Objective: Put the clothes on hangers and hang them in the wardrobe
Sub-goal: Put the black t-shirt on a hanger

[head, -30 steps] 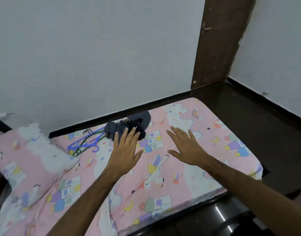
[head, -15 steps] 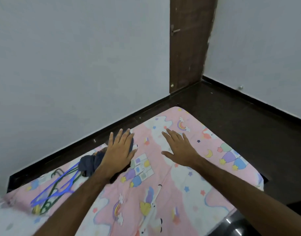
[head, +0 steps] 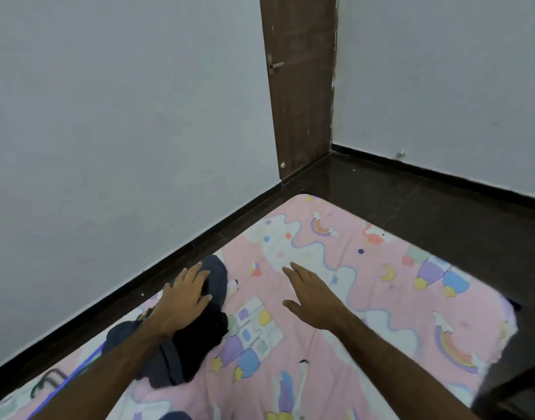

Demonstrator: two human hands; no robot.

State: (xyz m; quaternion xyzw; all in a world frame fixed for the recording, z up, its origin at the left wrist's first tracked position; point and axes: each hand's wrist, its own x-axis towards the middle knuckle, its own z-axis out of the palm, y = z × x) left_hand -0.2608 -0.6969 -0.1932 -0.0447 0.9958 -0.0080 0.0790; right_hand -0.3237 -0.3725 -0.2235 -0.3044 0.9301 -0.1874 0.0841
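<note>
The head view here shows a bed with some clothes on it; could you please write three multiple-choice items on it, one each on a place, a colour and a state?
1. Where does the pile of dark clothes lie?
A. on the floor
B. on the bed sheet, near the wall-side edge
C. hung on the door

2. What is the sheet's main colour?
A. pink
B. green
C. black

3. How is the right hand?
A. gripping a hanger
B. in a fist
C. open, fingers straight, holding nothing

Key: 1 B, the pile sits on the sheet under the left hand. 2 A, pink ground with cartoon prints. 3 C, its fingers are stretched out above the sheet.
</note>
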